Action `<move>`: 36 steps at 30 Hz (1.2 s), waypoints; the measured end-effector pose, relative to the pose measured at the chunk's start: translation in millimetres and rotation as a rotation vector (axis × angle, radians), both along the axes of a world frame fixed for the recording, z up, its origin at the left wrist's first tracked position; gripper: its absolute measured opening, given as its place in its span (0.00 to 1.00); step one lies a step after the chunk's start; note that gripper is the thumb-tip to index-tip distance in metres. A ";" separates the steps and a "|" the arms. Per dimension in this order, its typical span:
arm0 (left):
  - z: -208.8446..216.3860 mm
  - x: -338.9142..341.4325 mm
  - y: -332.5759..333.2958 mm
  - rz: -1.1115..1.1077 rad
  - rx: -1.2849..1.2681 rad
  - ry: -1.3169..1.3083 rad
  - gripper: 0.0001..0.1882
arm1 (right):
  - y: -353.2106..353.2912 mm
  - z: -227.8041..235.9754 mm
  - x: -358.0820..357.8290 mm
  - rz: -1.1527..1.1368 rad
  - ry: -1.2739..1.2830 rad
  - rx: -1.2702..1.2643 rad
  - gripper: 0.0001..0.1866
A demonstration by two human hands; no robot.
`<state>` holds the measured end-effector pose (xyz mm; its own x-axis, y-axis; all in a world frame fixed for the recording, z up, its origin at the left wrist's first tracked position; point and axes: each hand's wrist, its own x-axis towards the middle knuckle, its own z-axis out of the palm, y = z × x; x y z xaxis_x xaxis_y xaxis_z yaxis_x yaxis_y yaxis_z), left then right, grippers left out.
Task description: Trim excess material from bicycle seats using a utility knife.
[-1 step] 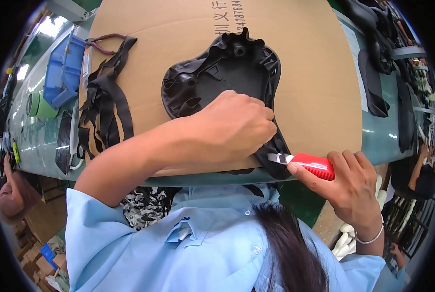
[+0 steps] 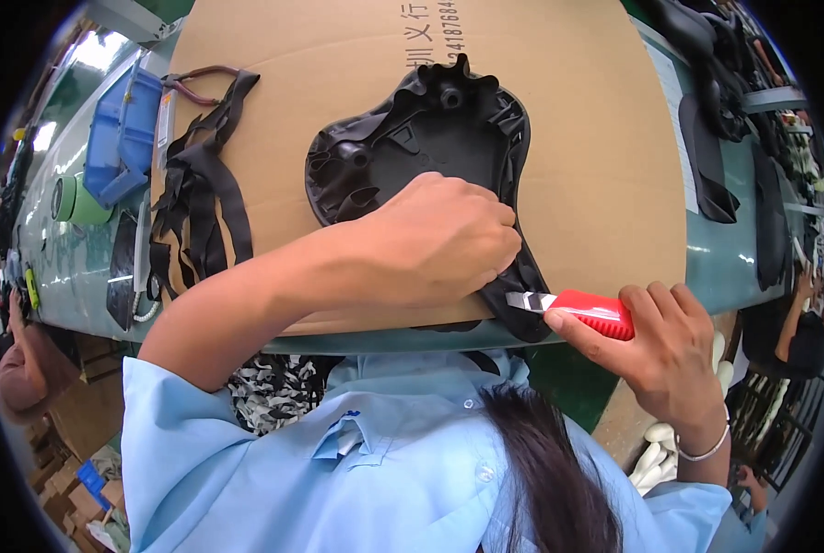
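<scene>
Black bicycle saddle [image 2: 430, 138] is lying underside up on the cardboard sheet [image 2: 605, 184], its nose pointing toward you and reaching past the sheet's near edge. Your left hand [image 2: 444, 230] is curling over the narrow neck, knuckles up; fingertips hidden, cannot tell whether they are pinching it. Your right hand [image 2: 665, 346] is gripping a red utility knife [image 2: 596, 311], thumb resting near the blade end, blade pointing left at the nose. Black strips [image 2: 211, 170] are lying tangled at left, beside pliers [image 2: 189, 96].
</scene>
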<state>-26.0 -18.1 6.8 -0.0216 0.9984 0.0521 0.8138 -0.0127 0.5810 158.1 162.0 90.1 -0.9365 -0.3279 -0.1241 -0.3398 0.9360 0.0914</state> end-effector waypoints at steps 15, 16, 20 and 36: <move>6.9 -47.5 56.5 0.223 -0.018 -0.486 0.08 | -15.2 -47.1 -2.5 -1.128 -0.350 -1.782 0.32; 8.7 -47.6 55.1 0.227 -0.058 -0.534 0.09 | -18.5 -47.1 -7.7 -1.115 -0.404 -1.872 0.31; -0.5 -45.6 59.6 0.293 -0.028 -0.708 0.11 | -48.9 -43.0 -14.7 -1.104 -0.372 -1.808 0.31; -28.3 -90.1 2.0 0.630 0.342 -0.237 0.17 | -50.6 -83.7 -51.1 -1.043 0.077 -1.754 0.22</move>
